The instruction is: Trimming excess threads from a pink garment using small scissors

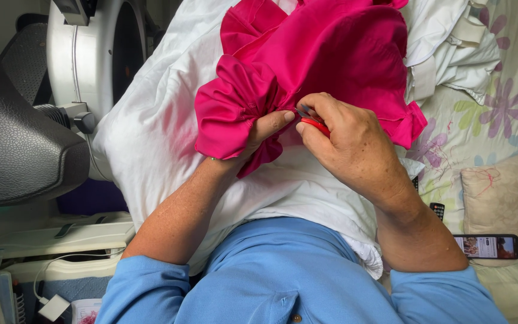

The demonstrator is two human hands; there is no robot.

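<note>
**Pink ruffled garment worked at its seam with a small red tool**

Pink garment (331,48), bright magenta with gathered ruffles, lies across the upper middle of the head view, spread over a white cloth (151,132) that covers the person's lap and runs toward the upper left. The left hand (262,129) comes up from the lower left and grips a ruffle at the centre of the frame: the thumb presses flat on top of the fabric, while the other fingers are tucked under the fold and hidden. The right hand (349,144) enters from the lower right, and its thumb and forefinger pinch a small red-handled tool (313,123) whose dark tip touches the garment's seam just beside the left thumb. The remaining right fingers are curled in behind; their exact pose cannot be told.

Blue sleeves and a blue shirt (283,276) fill the bottom of the frame. At the left edge sits a dark chair seat (13,138), with a white machine (97,54) in the upper left. On the right lies a flower-print sheet (499,102), a beige cushion (508,192) and, at lower right, a phone (487,246) with its screen lit.
</note>
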